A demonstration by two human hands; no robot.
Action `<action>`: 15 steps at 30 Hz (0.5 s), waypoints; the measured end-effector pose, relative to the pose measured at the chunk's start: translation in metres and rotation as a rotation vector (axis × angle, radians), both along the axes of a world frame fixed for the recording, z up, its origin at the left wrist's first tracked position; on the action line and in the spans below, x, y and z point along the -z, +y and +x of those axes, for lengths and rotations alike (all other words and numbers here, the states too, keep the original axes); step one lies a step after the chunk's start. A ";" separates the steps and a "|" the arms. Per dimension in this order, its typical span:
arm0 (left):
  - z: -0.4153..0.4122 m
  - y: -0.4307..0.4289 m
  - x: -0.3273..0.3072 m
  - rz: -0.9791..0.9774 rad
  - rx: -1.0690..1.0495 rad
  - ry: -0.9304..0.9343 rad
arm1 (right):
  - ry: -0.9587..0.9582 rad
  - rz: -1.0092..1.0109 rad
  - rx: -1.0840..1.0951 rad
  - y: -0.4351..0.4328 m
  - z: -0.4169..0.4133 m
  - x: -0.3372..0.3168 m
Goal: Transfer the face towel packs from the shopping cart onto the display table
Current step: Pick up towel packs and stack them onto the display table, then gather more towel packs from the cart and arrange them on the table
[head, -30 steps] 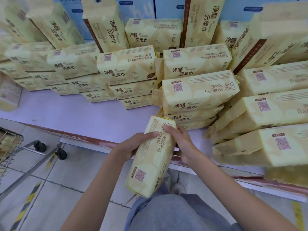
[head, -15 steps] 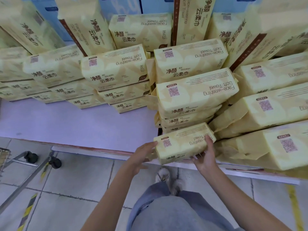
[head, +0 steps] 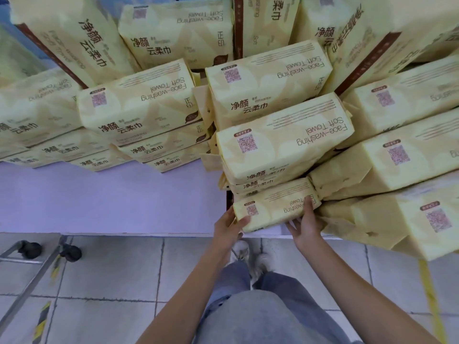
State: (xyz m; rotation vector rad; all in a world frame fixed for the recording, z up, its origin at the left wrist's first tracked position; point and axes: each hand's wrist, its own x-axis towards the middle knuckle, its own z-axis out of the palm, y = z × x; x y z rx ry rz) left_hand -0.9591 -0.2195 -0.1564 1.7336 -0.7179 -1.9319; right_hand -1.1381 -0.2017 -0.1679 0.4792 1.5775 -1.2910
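Both ends of the face towel pack (head: 275,207) are gripped, left hand (head: 229,225) and right hand (head: 306,224) equally near, long axis sideways along the display table (head: 99,199) edge.

1. All face towel packs (head: 280,150): you've got pale yellow wrap, faint cream blotches, dark brown lettering, speckled brown QR square.
2. upright packs (head: 238,26) at the table's back edge: dark brown stripe as well.
3. display table (head: 111,199): lavender top.
4. floor (head: 111,269): grey tiles, darker grout; black-yellow striped tape (head: 41,321); yellow line (head: 429,289).
5. jeans (head: 260,316): grey-blue. shoes (head: 264,260): white.
6. cart casters (head: 70,253): black.
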 end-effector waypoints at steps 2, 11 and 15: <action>-0.002 -0.003 0.003 -0.016 0.032 -0.013 | 0.017 0.019 0.015 -0.002 0.000 0.000; 0.003 -0.006 -0.003 -0.067 0.108 -0.141 | 0.010 0.061 -0.249 0.006 -0.006 -0.005; 0.019 0.003 -0.009 -0.104 0.184 -0.344 | 0.011 0.074 -0.493 0.024 -0.001 -0.011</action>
